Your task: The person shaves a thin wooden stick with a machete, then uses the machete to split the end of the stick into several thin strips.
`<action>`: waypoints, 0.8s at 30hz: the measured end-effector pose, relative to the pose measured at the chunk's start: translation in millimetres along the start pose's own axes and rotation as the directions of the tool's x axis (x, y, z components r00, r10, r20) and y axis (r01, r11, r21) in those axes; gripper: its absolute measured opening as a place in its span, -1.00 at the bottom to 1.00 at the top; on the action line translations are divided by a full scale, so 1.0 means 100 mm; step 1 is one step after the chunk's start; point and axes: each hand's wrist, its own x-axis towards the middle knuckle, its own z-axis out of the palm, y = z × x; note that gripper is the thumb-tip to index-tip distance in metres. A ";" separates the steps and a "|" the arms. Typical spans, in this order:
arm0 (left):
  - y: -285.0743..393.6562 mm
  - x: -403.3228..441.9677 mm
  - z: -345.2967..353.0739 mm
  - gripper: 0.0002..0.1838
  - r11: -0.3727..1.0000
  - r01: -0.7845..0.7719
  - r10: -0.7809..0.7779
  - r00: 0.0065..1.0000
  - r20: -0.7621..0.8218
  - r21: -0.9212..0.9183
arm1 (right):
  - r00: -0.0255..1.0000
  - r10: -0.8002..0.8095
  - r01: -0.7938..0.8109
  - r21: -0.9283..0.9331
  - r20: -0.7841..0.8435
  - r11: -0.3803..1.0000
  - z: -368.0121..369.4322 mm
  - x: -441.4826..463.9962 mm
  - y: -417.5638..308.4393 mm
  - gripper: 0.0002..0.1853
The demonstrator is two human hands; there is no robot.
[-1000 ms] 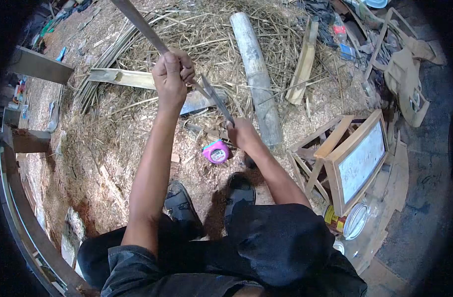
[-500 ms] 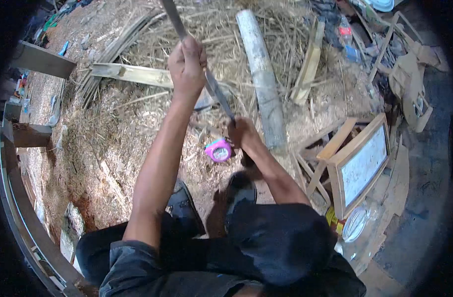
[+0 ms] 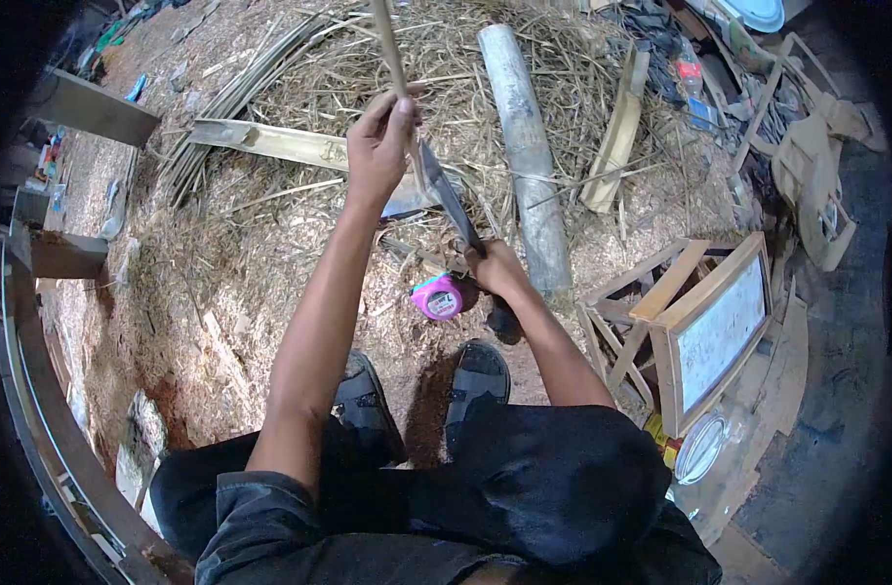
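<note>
My left hand (image 3: 382, 146) pinches a thin bamboo strip (image 3: 389, 49) between thumb and fingers. The strip runs up past the top of the view, and its lower end comes down beside the blade. Closed round the handle of a long knife (image 3: 453, 207) is my right hand (image 3: 499, 271). The dark blade slants up and left toward the strip, close to it or touching; I cannot tell which. A pink tape measure (image 3: 436, 297) lies on the ground just left of my right hand.
A bamboo pole (image 3: 526, 146) and split bamboo pieces (image 3: 270, 143) lie on shavings ahead. To the right stands a wooden frame (image 3: 665, 351) with a white panel, beside a clear round container (image 3: 701, 448). My sandalled feet (image 3: 480, 380) are below; wooden beams (image 3: 95, 107) stand left.
My left hand has shifted slightly right and down, its fingers looser round the strip. My right hand and the knife have moved slightly right and down. The whole view has shifted a little.
</note>
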 end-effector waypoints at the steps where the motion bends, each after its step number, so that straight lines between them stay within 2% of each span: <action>1: 0.03 0.03 -0.02 -0.72 1.000 -0.005 0.005 1.000 -0.007 0.005 | 1.000 -0.008 0.008 -0.002 0.005 1.000 0.01 0.02 -0.01 -0.60; 3: 0.04 0.06 -0.07 -0.75 0.989 0.037 -0.023 0.995 -0.095 0.141 | 0.997 0.075 -0.072 -0.071 0.037 0.995 0.02 0.03 0.00 -0.58; 4: 0.00 0.11 -0.10 -0.75 0.995 0.022 -0.009 0.992 -0.124 0.101 | 0.995 0.097 -0.097 -0.020 0.022 0.995 0.06 0.04 0.01 -0.59; 8: -0.01 0.15 -0.20 -0.73 0.996 0.060 -0.048 0.984 -0.174 0.063 | 0.998 0.036 -0.034 -0.036 0.044 0.999 0.02 -0.01 -0.01 -0.59; 10: -0.02 0.15 -0.24 -0.73 0.996 0.067 -0.056 0.983 -0.172 0.059 | 0.997 -0.039 0.037 0.031 0.067 0.999 0.01 -0.02 0.02 -0.66; 14: -0.06 0.14 -0.27 -0.72 0.996 0.071 -0.062 0.988 -0.142 0.060 | 0.995 0.001 -0.003 0.015 0.098 1.000 -0.07 -0.10 -0.15 -0.67; 16: -0.02 0.11 -0.24 -0.72 0.993 0.104 -0.094 0.983 -0.159 0.055 | 0.999 -0.021 0.018 0.063 0.039 0.998 -0.12 -0.19 -0.27 -0.66; 17: 0.00 0.10 -0.21 -0.72 0.989 0.142 -0.132 0.976 -0.172 0.049 | 0.999 -0.030 0.028 0.061 0.037 0.998 -0.11 -0.18 -0.27 -0.66; 20: -0.08 0.11 -0.23 -0.72 0.993 0.108 -0.100 0.979 -0.180 0.036 | 0.996 0.069 -0.068 -0.021 0.052 0.997 -0.07 -0.15 -0.23 -0.64; 24: -0.09 0.10 -0.25 -0.69 0.991 0.119 -0.108 0.981 -0.162 0.060 | 0.996 0.055 -0.053 -0.033 0.070 0.998 -0.03 -0.10 -0.16 -0.64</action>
